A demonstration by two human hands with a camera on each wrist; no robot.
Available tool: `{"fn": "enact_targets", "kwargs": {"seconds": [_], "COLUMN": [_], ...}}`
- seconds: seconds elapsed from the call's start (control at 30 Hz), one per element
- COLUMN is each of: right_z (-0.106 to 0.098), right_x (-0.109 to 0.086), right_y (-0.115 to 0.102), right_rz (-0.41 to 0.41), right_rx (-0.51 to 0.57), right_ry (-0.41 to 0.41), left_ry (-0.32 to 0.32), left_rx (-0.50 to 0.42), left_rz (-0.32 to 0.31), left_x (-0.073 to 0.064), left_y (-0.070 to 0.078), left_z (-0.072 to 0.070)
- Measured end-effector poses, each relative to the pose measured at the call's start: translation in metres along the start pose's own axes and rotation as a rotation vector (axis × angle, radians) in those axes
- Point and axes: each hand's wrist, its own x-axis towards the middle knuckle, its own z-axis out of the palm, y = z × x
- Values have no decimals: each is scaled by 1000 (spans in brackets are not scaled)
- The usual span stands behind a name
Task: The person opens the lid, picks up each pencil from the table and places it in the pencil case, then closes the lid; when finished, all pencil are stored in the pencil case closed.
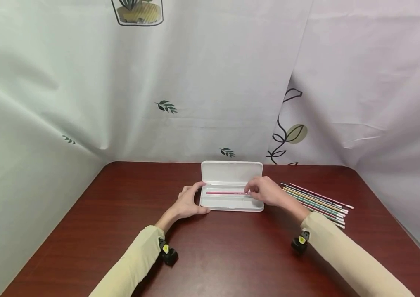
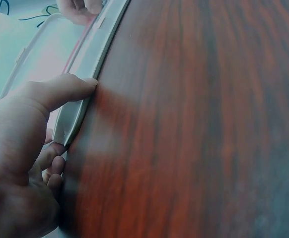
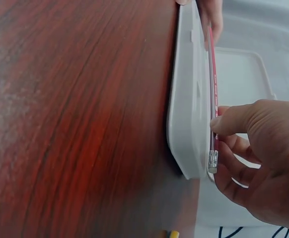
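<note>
A white pencil case (image 1: 217, 203) lies on the table with its lid (image 1: 231, 171) raised at the back. The left hand (image 1: 187, 203) grips the case's left end, thumb at the front edge and fingers round toward the back. Over the right part of the case, the right hand (image 1: 267, 192) pinches a red pencil (image 1: 224, 193) between thumb and fingers near its eraser end. The pencil runs lengthwise along the rear compartment. In the right wrist view its metal ferrule and pale eraser (image 3: 212, 166) stick out past the thumb, close to the case's right end.
Several pencils (image 1: 317, 202) in various colours lie side by side on the dark red wooden table (image 1: 210, 255), right of the case, eraser ends toward the right front. A white printed curtain (image 1: 210, 82) hangs behind the table and along its sides.
</note>
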Motion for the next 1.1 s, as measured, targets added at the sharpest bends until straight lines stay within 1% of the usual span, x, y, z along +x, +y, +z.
{"fn": "enact_targets", "kwargs": {"seconds": [0.13, 0.2, 0.27, 0.43, 0.67, 0.83, 0.93, 1.0, 1.1], "right_z": [5, 7, 9, 12, 13, 11, 7, 1, -13], "right_x": [4, 6, 7, 11, 15, 15, 13, 8, -6], "right_y": [0, -1, -1, 0, 3, 3, 4, 5, 9], "right_rz": [-21, -44, -61, -72, -116, -112, -109, -120, -138], "right_rx": [-11, -19, -20, -31, -54, -43, -27, -16, -13], "right_ry": [3, 6, -1, -30, -48, -59, -13, 44, 132], "left_ry": [0, -1, -4, -7, -9, -1, 2, 2, 0], "left_rx": [-1, 1, 5, 5, 3, 2, 9, 10, 7], "left_rz": [-4, -6, -7, -4, -8, -13, -15, -18, -21], "left_x": [0, 0, 0, 0, 0, 1, 1, 1, 1], "left_y": [-1, -2, -2, -2, -2, -2, -2, -1, 0], "left_z": [1, 1, 1, 1, 1, 1, 1, 1, 1]}}
